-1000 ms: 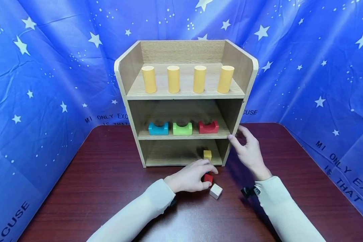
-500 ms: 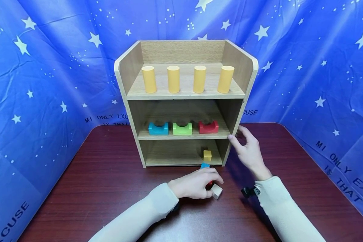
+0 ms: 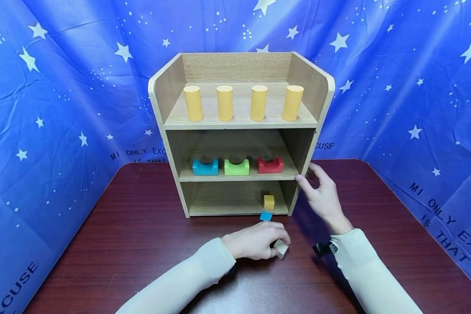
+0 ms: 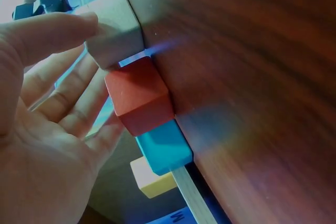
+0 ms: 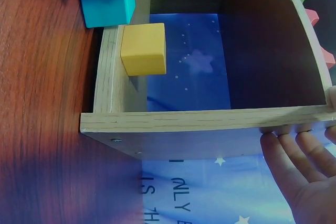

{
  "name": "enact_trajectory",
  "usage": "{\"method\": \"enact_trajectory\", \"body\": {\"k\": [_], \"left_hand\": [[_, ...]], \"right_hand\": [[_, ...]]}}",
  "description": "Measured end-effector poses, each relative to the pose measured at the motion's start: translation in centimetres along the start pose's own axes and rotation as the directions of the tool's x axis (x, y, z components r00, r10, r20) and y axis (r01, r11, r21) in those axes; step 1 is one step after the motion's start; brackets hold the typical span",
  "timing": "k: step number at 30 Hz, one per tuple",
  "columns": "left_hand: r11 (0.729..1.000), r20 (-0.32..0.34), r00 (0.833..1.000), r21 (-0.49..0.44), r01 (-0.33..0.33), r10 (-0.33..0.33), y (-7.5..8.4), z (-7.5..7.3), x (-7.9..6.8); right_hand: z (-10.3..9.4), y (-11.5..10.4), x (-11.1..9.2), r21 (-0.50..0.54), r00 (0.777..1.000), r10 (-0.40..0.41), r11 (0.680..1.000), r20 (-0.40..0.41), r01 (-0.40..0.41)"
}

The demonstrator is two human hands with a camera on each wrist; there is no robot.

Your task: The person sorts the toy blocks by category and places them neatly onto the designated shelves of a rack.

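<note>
At the table's front, my left hand has thumb and fingers about a plain wooden cube, pinching it. In the left wrist view the thumb lies on that cube, and a red cube stands right beside it. A blue cube comes after the red one, against the front edge of a wooden shelf unit. Inside the bottom compartment sits a yellow cube. My right hand grips the unit's right side panel, thumb at the front edge, fingers on the outer face. The head view hides the red cube.
Several yellow cylinders stand upright on the top shelf. The middle shelf bears a blue, a green and a red notched block. A starry blue curtain surrounds the dark wooden table.
My left hand has moved from the blue and red cubes toward the front right, to the wooden cube. The blue cube has come into view. My right hand stays in place.
</note>
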State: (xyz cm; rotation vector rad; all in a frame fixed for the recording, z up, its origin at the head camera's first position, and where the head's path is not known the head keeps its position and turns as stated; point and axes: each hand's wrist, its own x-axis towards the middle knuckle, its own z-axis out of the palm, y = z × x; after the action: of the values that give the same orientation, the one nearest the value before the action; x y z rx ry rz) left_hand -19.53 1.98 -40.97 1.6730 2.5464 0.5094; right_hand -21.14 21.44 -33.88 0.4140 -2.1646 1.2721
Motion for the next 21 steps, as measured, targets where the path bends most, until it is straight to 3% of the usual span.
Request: {"method": "enact_trajectory", "body": {"k": [10,21], "left_hand": [[0.998,0.038,0.999,0.066,0.009,-0.011,0.53,-0.32,-0.10],[0.994,0.043,0.999,0.106,-0.030,0.026,0.63,-0.09,-0.19]], "right_hand": [[0.00,-0.08,0.00,-0.007,1.000,0.003,1.000,-0.006,-0.003],[0.06,-0.27,-0.06,-0.014,1.000,0.022,1.000,-0.007,-0.022]]}}
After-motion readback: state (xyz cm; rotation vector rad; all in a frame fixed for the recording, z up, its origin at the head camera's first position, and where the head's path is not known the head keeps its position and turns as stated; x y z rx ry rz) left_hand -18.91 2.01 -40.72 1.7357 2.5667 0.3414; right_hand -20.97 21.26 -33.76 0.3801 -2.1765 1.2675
